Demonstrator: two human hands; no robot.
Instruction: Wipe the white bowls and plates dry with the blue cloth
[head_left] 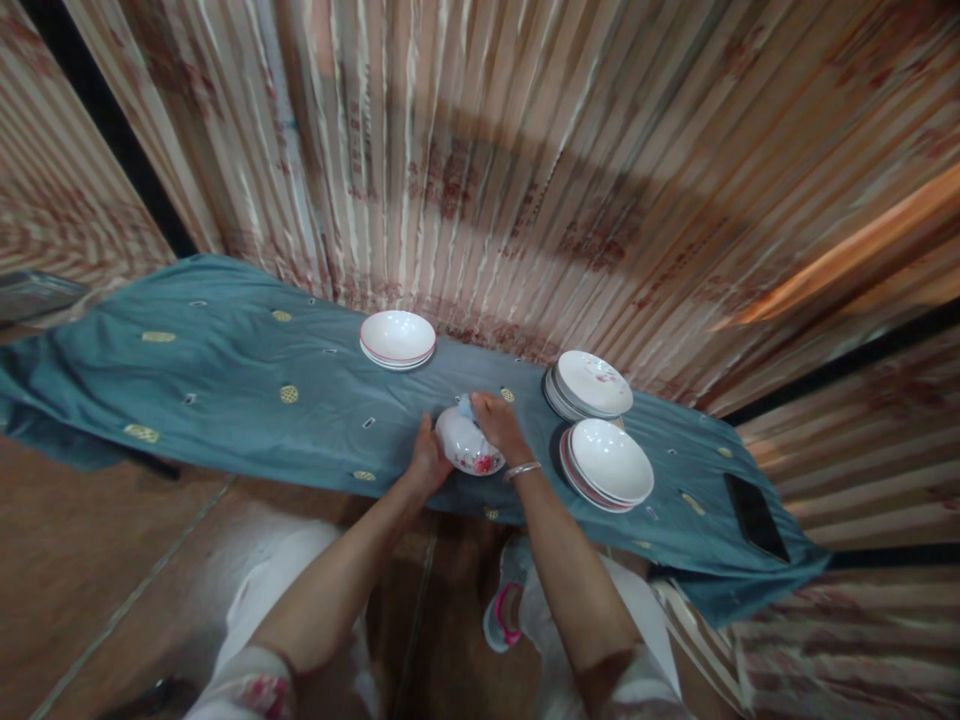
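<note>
A white plate or shallow bowl with red flowers (474,457) is held tilted above the front part of the table. My left hand (430,455) grips its left edge, thumb up and the other fingers mostly hidden behind it. My right hand (496,422), with a bangle at the wrist, is closed on a small pale blue cloth (466,407) that touches the dish near its upper edge. To the right of my right hand stands a stack of white dishes with red-rimmed ones beneath (612,462). Behind it is another stack, its top dish flowered (595,385).
A short stack of red-rimmed white dishes (397,337) stands at the back, left of centre. A teal patterned cloth (240,400) covers the narrow table. A dark phone (756,516) lies near the right end. Behind hangs a striped curtain (465,150) beside dark poles.
</note>
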